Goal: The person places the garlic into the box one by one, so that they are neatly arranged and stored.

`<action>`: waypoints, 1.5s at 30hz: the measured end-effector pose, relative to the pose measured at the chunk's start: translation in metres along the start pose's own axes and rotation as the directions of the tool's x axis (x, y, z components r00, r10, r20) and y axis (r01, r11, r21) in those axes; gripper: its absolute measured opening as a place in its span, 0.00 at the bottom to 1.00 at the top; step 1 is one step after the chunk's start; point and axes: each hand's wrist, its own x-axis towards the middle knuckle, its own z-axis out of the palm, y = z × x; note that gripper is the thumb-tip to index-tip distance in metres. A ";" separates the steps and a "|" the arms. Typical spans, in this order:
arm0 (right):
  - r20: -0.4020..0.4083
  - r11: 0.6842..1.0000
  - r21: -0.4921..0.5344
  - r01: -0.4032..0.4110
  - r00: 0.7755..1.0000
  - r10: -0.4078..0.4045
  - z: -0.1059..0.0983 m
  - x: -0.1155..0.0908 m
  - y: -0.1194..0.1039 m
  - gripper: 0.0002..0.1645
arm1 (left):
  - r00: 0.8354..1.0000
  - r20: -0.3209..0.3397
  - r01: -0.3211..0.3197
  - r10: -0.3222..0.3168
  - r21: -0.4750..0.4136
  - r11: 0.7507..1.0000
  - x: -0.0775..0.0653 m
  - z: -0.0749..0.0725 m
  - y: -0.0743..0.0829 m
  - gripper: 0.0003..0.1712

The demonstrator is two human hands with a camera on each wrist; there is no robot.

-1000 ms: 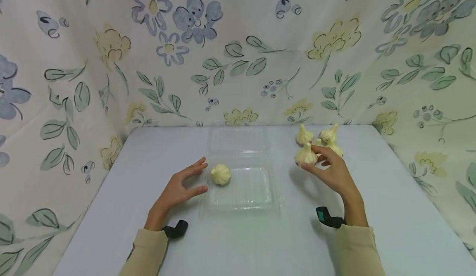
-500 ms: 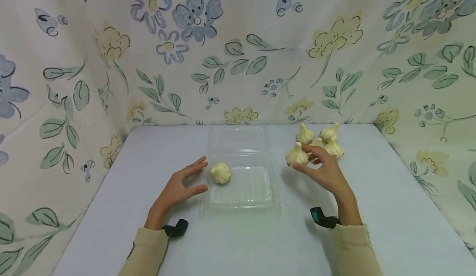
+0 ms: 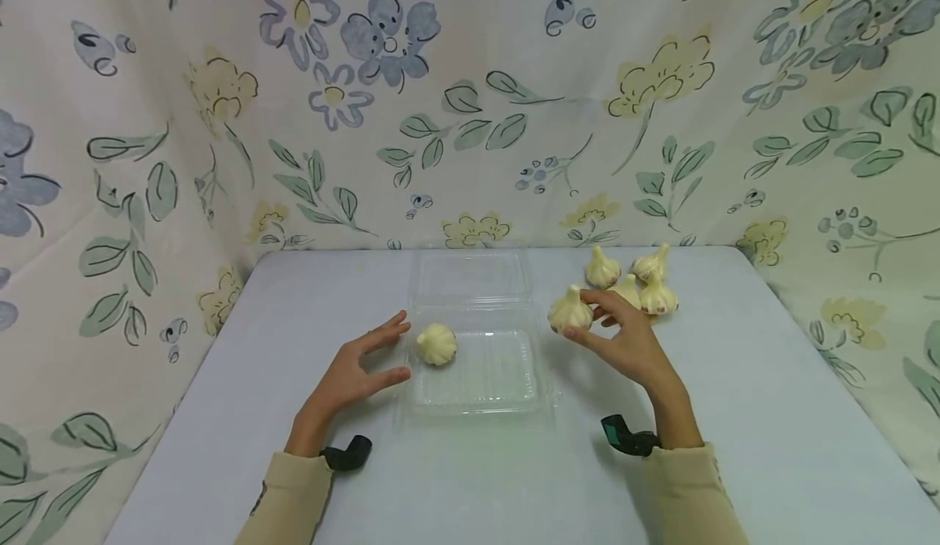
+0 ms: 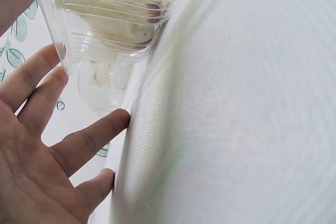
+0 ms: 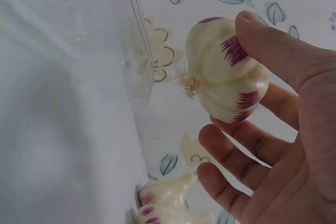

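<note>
My right hand [image 3: 626, 345] pinches a garlic bulb [image 3: 569, 312] between thumb and fingers, raised above the table just right of the clear plastic box [image 3: 499, 369]. In the right wrist view, this garlic bulb [image 5: 226, 72] shows purple streaks and a tuft of roots. One more garlic bulb [image 3: 436, 344] sits inside the box at its left end. Beside the box's left side is my left hand [image 3: 356, 369], its fingers spread. Seen from the left wrist, fingertips of the left hand [image 4: 47, 140] touch the box wall, and nothing is gripped.
The box's lid [image 3: 470, 276] lies folded back behind its base. Several garlic bulbs [image 3: 658, 296] cluster at the back right of the white table [image 3: 470, 480]. A flowered cloth [image 3: 470, 121] hangs behind and along the sides.
My right hand has moved left with the garlic bulb, away from the cluster and closer to the box. The left hand has stayed in place.
</note>
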 end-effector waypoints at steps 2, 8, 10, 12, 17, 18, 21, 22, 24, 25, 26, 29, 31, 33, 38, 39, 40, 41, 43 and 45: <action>-0.002 1.000 -0.002 0.012 1.000 -0.012 0.002 0.000 -0.001 0.37 | 1.000 -0.001 0.004 -0.004 0.000 1.000 0.000 0.000 0.000 0.41; -0.003 0.999 0.009 0.052 0.999 -0.052 0.007 0.000 -0.005 0.35 | 1.000 0.003 -0.001 0.001 -0.012 1.000 0.000 0.000 0.001 0.41; 0.001 0.998 0.015 0.054 0.999 -0.054 0.008 0.000 -0.007 0.35 | 1.000 0.005 -0.001 0.001 -0.015 1.000 -0.001 0.000 0.001 0.41; 0.006 0.998 0.017 0.056 0.998 -0.056 0.009 0.000 -0.009 0.35 | 1.000 0.006 0.001 -0.001 -0.016 1.000 -0.001 0.000 0.000 0.40; 0.017 0.998 0.008 0.064 0.998 -0.064 0.013 -0.001 -0.010 0.36 | 1.000 0.004 0.002 -0.002 -0.008 1.000 -0.003 0.001 -0.001 0.40; 0.018 0.998 0.006 0.066 0.998 -0.066 0.014 -0.001 -0.011 0.36 | 1.000 0.003 0.003 -0.003 -0.006 1.000 -0.003 0.001 -0.001 0.41; 0.021 0.997 0.000 0.073 0.997 -0.073 0.017 -0.001 -0.012 0.36 | 1.000 0.003 0.002 -0.002 -0.002 1.000 -0.004 0.002 -0.001 0.41; 0.023 0.997 0.003 0.074 0.997 -0.074 0.017 0.000 -0.013 0.36 | 1.000 0.003 0.001 -0.001 -0.001 1.000 -0.004 0.002 -0.001 0.41; 0.026 0.997 0.006 0.082 0.996 -0.082 0.019 0.000 -0.015 0.35 | 1.000 0.003 -0.001 0.001 -0.001 1.000 -0.003 0.002 -0.002 0.40; 0.026 0.996 0.004 0.088 0.996 -0.088 0.020 0.001 -0.015 0.35 | 1.000 0.002 -0.002 0.002 0.000 1.000 -0.003 0.002 -0.002 0.40; 0.027 0.996 0.003 0.094 0.995 -0.094 0.020 0.001 -0.016 0.35 | 1.000 0.002 -0.003 0.003 -0.001 1.000 -0.003 0.002 -0.002 0.41; 0.021 0.993 0.002 0.114 0.993 -0.114 0.022 0.001 -0.019 0.35 | 1.000 -0.001 -0.009 0.009 0.002 1.000 -0.001 0.001 -0.002 0.41; 0.018 0.992 0.004 0.127 0.992 -0.127 0.023 0.001 -0.021 0.35 | 1.000 0.000 -0.008 0.008 0.002 1.000 0.000 0.001 -0.001 0.41; 0.020 0.991 0.013 0.135 0.991 -0.135 0.025 0.001 -0.023 0.34 | 1.000 0.000 -0.007 0.007 0.004 1.000 0.000 0.001 -0.002 0.41; 0.047 0.987 0.046 0.151 0.987 -0.153 0.033 0.000 -0.028 0.34 | 1.000 0.005 0.002 -0.002 -0.004 1.000 0.000 0.002 -0.002 0.41; 0.052 0.986 0.055 0.156 0.986 -0.158 0.035 0.000 -0.029 0.34 | 1.000 0.006 0.001 -0.001 -0.004 1.000 -0.001 0.002 -0.002 0.41; 0.059 0.985 0.065 0.160 0.985 -0.164 0.037 0.001 -0.030 0.34 | 1.000 0.006 0.002 -0.002 -0.005 1.000 -0.001 0.002 -0.002 0.41; 0.066 0.984 0.076 0.164 0.983 -0.169 0.039 0.001 -0.031 0.34 | 1.000 0.005 0.002 -0.001 -0.003 1.000 -0.001 0.002 -0.002 0.41; 0.079 0.981 0.092 0.169 0.981 -0.176 0.043 0.002 -0.032 0.34 | 1.000 0.003 -0.002 0.002 0.001 1.000 0.000 0.001 -0.002 0.41; 0.093 0.980 0.103 0.171 0.979 -0.181 0.047 0.002 -0.033 0.33 | 1.000 0.000 -0.006 0.006 0.004 1.000 0.000 0.001 -0.001 0.41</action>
